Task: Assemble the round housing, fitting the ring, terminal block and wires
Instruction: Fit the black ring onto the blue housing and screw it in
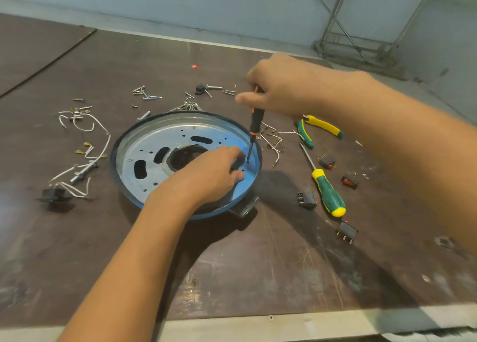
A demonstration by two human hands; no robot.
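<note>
The round metal housing (144, 145) with a blue rim lies on the brown table, its perforated plate facing up. My right hand (278, 88) grips a black-and-orange screwdriver (255, 124) upright, its tip down on the plate near the right rim. My left hand (211, 173) rests on the plate right beside the tip, fingers bent near it; whether they pinch a screw is hidden. White wires with brass terminals (87, 132) lie to the left of the housing.
Loose screws (147, 93) are scattered behind the housing. Green-and-yellow pliers (317, 128) and a green-and-yellow screwdriver (327, 189) lie to the right, among several black rocker switches (347, 232). A black part with wires (54, 194) sits at the left. The table's front edge runs near me.
</note>
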